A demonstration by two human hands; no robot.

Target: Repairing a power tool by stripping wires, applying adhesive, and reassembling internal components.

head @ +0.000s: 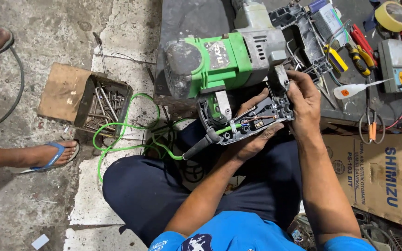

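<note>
A green and grey power tool (219, 60) lies on its side at the edge of a dark workbench (191, 18), with its black handle shell open. My left hand (252, 139) cups the open handle half (245, 121) from below, where wires and a switch show. My right hand (303, 100) grips the upper end of that handle near the motor housing, thumb on a small grey part. A green power cord (126, 139) runs out of the handle's strain relief and loops down to the floor over my dark trousers.
The bench holds screwdrivers (357, 51), a white glue bottle (354, 89), scissors (372, 128), a roll of yellow tape (393, 15) and a grey box (393, 58). A cardboard box (373, 174) stands below it. A small box of bolts (105, 104) sits on the concrete floor. Another person's sandalled feet (47, 155) are at left.
</note>
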